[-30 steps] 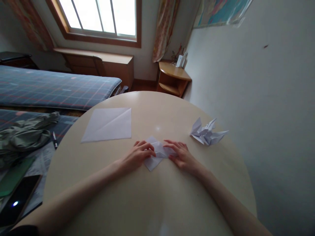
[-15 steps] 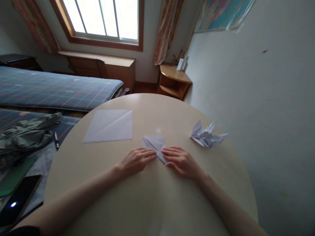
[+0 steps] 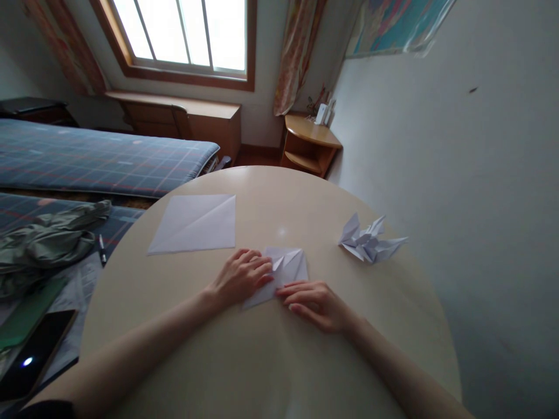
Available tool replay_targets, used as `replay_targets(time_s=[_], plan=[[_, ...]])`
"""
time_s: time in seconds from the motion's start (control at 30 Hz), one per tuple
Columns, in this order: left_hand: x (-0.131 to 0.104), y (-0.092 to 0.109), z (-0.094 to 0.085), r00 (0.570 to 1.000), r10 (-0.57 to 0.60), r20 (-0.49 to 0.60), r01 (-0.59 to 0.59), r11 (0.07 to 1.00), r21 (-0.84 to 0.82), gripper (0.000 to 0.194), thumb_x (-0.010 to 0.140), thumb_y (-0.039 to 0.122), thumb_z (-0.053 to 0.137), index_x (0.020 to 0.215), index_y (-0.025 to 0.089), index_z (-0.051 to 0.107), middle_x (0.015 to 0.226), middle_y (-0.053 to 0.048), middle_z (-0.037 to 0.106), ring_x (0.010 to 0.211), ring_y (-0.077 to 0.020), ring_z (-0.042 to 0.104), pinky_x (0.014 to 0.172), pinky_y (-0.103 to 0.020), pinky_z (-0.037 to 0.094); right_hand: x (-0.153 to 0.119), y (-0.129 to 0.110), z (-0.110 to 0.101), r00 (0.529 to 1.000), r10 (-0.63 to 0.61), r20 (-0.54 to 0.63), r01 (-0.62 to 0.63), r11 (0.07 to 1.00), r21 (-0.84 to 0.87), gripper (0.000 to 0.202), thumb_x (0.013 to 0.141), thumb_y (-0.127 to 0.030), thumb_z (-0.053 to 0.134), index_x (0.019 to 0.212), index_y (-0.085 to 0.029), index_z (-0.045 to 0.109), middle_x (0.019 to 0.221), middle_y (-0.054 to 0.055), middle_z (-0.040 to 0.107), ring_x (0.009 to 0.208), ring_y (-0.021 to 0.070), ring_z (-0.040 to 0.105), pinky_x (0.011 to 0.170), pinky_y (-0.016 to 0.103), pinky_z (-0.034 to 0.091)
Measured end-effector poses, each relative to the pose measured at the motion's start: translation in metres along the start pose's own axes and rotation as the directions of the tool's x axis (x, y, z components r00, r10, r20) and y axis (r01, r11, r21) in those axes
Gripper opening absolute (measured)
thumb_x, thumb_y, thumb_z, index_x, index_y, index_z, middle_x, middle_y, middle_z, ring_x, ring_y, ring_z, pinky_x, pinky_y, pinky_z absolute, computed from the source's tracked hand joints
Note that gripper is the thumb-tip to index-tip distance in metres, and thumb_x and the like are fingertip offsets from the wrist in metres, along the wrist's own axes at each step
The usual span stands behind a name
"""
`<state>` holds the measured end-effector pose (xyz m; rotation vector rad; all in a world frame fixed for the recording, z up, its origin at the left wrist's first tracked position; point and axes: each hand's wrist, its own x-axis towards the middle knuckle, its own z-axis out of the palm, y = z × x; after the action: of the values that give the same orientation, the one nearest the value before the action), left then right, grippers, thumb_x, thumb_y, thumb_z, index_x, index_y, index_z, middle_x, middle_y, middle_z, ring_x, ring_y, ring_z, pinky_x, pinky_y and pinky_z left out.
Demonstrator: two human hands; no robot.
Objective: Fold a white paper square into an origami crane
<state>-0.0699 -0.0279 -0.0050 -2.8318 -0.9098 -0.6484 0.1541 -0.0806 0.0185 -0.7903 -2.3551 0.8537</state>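
1. In the head view, the small folded paper (image 3: pixel 294 269) lies on the tabletop (image 3: pixel 283 198), in front of the person and between the two hands. It has several layers and creases, so some folding is done.
2. The left hand (image 3: pixel 241 273) lies over the paper's left part, fingers bent and close together. It seems to steady the paper; whether it also pinches a layer between thumb and fingers, I cannot tell.
3. The right hand (image 3: pixel 321 304) is loosely curved and released, its fingertips at the paper's near edge, its thumb apart from them, closing on nothing.
4. Near the left fingers, a narrow flap stands slightly raised, so the folding looks unfinished there: that part is not pressed flat. The layers under the left hand are hidden.
5. Beyond the left hand, a larger flat sheet (image 3: pixel 192 224) shows a diagonal crease but lies spread out; no further folding shows on it.
6. To the right, well apart from the right hand, stands a pointed folded paper piece (image 3: pixel 371 241) with many upright tips. It looks much further shaped, though its layers overlap too much to count.
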Motion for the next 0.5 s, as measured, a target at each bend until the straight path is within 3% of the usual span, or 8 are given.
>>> replay_targets(time_s=[0.13,0.27,0.5], plan=[[-0.002,-0.004,0.004,0.988,0.071,-0.135,-0.074,0.997,-0.015,0.018,0.092,0.025,0.046,0.09,0.021,0.063,0.097,0.001,0.069,0.084,-0.0155,0.059,0.078,-0.03,0.042,-0.002,0.004,0.008,0.994,-0.006,-0.105,0.014,0.998,0.069,0.019,0.086,-0.018,0.048,0.089,-0.018,0.066,0.105,0.009,0.068,0.101,0.0171,0.062,0.091,0.033,0.048],[-0.004,-0.004,0.003,0.964,0.154,-0.217,-0.172,0.983,-0.069,0.022,0.093,0.017,0.042,0.089,0.018,0.063,0.09,-0.001,0.07,0.076,-0.0141,0.057,0.071,-0.027,0.044,-0.002,0.019,0.007,0.958,-0.133,-0.254,0.105,0.987,-0.121,0.017,0.083,-0.013,0.052,0.093,-0.018,0.064,0.1,0.009,0.07,0.097,0.0178,0.063,0.089,0.035,0.049],[-0.004,-0.002,0.003,0.979,0.174,-0.103,-0.195,0.95,-0.245,0.021,0.091,0.014,0.042,0.097,0.012,0.062,0.095,-0.006,0.068,0.082,-0.0152,0.057,0.071,-0.024,0.051,0.0,0.03,0.002,0.961,-0.253,-0.11,0.181,0.878,-0.444,0.017,0.083,-0.018,0.055,0.099,-0.019,0.062,0.101,0.008,0.069,0.091,0.0173,0.065,0.085,0.034,0.051]])
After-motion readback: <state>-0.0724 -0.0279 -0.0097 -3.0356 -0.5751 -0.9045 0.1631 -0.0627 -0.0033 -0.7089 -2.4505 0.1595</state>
